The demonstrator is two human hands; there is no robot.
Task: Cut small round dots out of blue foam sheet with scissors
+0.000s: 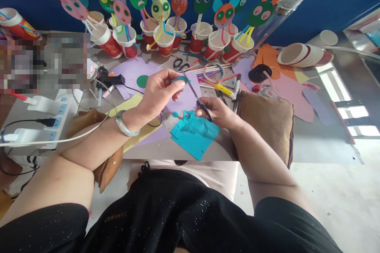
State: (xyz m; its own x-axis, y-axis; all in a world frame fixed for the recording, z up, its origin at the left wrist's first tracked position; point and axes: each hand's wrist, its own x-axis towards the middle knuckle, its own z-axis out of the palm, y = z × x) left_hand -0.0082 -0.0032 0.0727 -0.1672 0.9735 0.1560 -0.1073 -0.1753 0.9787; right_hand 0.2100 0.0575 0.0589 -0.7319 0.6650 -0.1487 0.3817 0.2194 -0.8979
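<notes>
With our left hand (160,90) we pinch a small blue paper piece (181,79) between thumb and fingers; our right hand (219,112) curls around scissors (200,102), blades at the piece's edge. Below lie blue sheets (196,142); beyond, rabbit-eared paper heads (179,2) rise from red cups (165,43).

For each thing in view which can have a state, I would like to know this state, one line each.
Left hand: pinching small blue piece
Right hand: holding scissors
Scissors: raised, blades at the piece, opening unclear
Blue sheets: lying, scraps on top
Glue gun: lying down
Power strip: plugs inserted
Cup stack: nested, on its side
Rabbit figures: standing in cups
</notes>
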